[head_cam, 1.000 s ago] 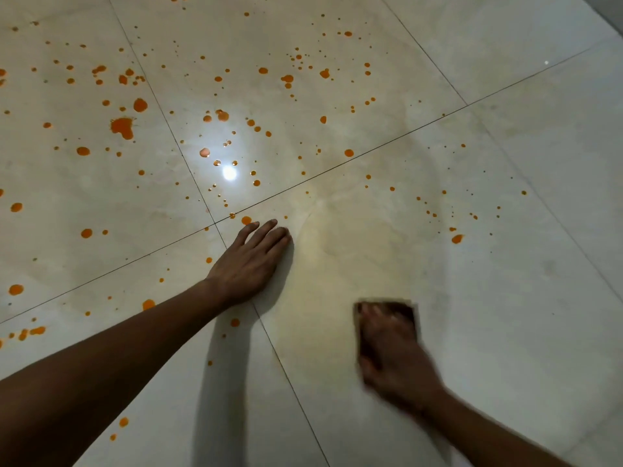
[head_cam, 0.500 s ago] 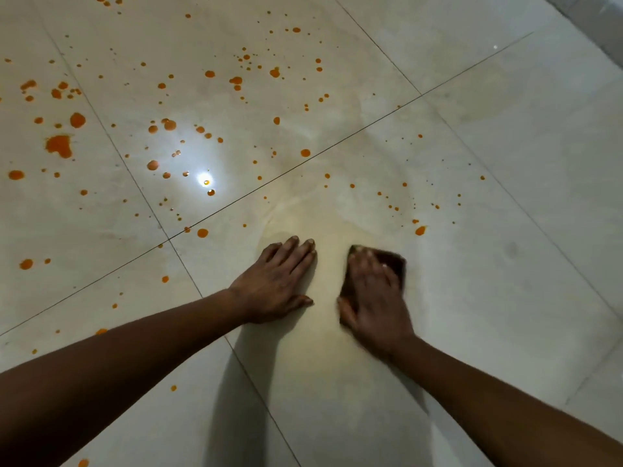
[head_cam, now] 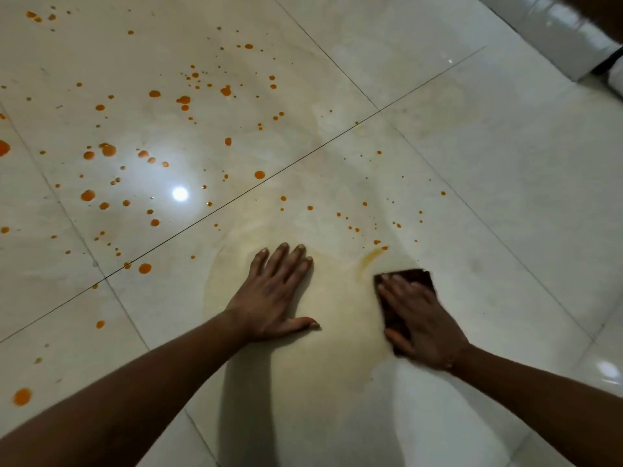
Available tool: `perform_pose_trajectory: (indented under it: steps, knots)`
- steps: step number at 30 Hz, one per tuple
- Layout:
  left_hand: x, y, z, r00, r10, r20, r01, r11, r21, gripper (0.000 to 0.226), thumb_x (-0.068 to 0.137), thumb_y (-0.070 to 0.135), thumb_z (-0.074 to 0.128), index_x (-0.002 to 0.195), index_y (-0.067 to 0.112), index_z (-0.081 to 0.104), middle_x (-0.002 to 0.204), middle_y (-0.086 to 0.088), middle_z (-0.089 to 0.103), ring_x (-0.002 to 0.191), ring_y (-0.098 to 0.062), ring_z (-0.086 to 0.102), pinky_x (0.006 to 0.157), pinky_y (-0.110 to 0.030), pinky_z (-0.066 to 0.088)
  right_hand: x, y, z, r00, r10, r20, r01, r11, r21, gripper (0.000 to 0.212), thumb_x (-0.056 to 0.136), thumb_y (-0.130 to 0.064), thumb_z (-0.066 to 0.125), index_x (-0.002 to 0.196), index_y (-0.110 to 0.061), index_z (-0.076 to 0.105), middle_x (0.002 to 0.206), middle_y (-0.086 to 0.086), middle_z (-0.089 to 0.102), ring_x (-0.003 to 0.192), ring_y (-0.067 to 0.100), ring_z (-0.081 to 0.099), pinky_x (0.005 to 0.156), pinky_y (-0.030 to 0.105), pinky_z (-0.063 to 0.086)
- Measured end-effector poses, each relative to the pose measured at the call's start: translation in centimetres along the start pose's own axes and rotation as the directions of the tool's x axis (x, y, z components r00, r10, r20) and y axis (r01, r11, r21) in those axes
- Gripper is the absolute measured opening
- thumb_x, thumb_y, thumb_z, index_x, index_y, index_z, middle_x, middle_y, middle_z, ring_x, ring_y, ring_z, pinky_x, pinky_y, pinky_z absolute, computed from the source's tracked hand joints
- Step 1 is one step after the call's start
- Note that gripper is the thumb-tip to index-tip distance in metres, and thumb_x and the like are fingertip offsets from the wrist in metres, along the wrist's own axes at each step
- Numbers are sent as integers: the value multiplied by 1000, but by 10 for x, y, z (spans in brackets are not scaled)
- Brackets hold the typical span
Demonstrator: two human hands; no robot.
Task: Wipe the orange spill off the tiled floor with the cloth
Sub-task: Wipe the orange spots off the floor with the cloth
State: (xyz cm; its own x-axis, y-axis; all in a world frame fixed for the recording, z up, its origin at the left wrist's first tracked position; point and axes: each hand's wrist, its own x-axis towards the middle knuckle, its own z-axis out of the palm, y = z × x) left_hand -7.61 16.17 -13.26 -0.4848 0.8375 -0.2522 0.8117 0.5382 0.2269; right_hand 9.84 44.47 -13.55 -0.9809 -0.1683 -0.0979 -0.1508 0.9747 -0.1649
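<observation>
- The left hand (head_cam: 273,294) lies flat on the floor (head_cam: 505,197), palm down. Its fingers are straight and a little spread, its thumb is out to the side, and it holds nothing.
- The right hand (head_cam: 418,318) presses flat on the cloth (head_cam: 409,279) with its fingers stretched out along it rather than curled round it. It is slightly blurred, so I cannot tell how the thumb sits at the cloth's near edge.
- The cloth is dark brown and lies on the floor to the right of the left hand, apart from it. Only its far corner and left edge show; the hand covers the rest.
- An orange smear (head_cam: 369,257) curves just beyond the cloth's far left corner.
- A pale yellowish film (head_cam: 337,332) covers the tile between and around both hands.
- The spill (head_cam: 108,150) is many orange drops, thickest on the tiles to the far left. Smaller specks are scattered just beyond the hands.
- One large drop (head_cam: 145,268) sits left of the left hand, near a grout line (head_cam: 236,197).
- A bright glare (head_cam: 179,193) shines on the tile among the drops.
- A glossy white object (head_cam: 553,32) stands at the top right corner, cut off by the frame. I cannot tell what it is.
- Both forearms run out of the bottom edge, and their shadows fall on the tile beneath them.
</observation>
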Motion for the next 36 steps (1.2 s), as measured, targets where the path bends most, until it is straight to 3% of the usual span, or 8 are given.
perform_pose_trajectory:
  steps: [6,12,18,20,23,28,33,36]
  knots:
    - [1,3,2,1000,-19,-14,19,1000,-11,109,75,90,29,152,13,25,161,-9,17,147,-33,16,115,-54,14,112,33,-24,636,764,-107,-747,645,159,80,87,-53,24,151,-5,28,157,15,30,145,29,25,117,47,20]
    - [-1,5,-1,999,-23,-29,22,1000,-16,109,74,89,32,151,12,30,160,-9,21,145,-33,20,114,-53,17,64,-31,-6,995,97,37,-98,995,25,76,90,-46,44,155,-15,21,162,4,18,149,19,15,116,45,24]
    - [-1,3,-1,999,-34,-10,34,999,-10,109,74,90,29,151,13,30,160,-9,22,145,-32,19,115,-53,16,131,6,-17,850,522,-73,-518,853,66,78,89,-51,33,153,-9,22,161,9,22,148,24,18,117,46,20]
    - [-1,2,-2,1000,-30,3,30,1000,-2,110,74,91,29,151,13,29,160,-9,21,146,-32,18,116,-51,14,129,-16,-11,995,100,19,-100,995,-1,79,90,-52,34,155,-10,19,162,8,17,149,22,14,119,44,17]
    - [2,3,-4,999,-40,20,40,999,1,112,72,92,29,153,15,24,161,-8,18,147,-30,12,117,-49,6,100,37,-22,940,-310,143,324,942,-85,78,91,-53,38,155,-11,19,161,8,19,149,23,17,119,42,18]
    - [5,9,-12,993,-84,79,87,996,-27,117,69,94,32,155,18,8,163,-7,4,149,-29,-3,117,-45,-6,130,48,-25,902,427,-70,-425,904,39,80,88,-55,27,152,-7,26,159,12,24,147,27,22,116,46,21]
    - [15,31,-38,942,-223,250,214,975,62,120,70,85,47,153,13,-1,162,-8,-10,148,-31,-9,119,-49,5,63,8,-10,991,-120,59,120,993,17,75,89,-49,43,152,-12,28,159,6,26,147,21,22,115,44,23]
    - [25,43,-52,931,-264,251,240,963,123,116,68,79,58,148,8,12,156,-14,11,143,-36,11,115,-49,19,71,58,-20,985,168,-37,-168,986,3,72,89,-44,42,151,-9,30,156,11,32,144,25,29,111,50,31]
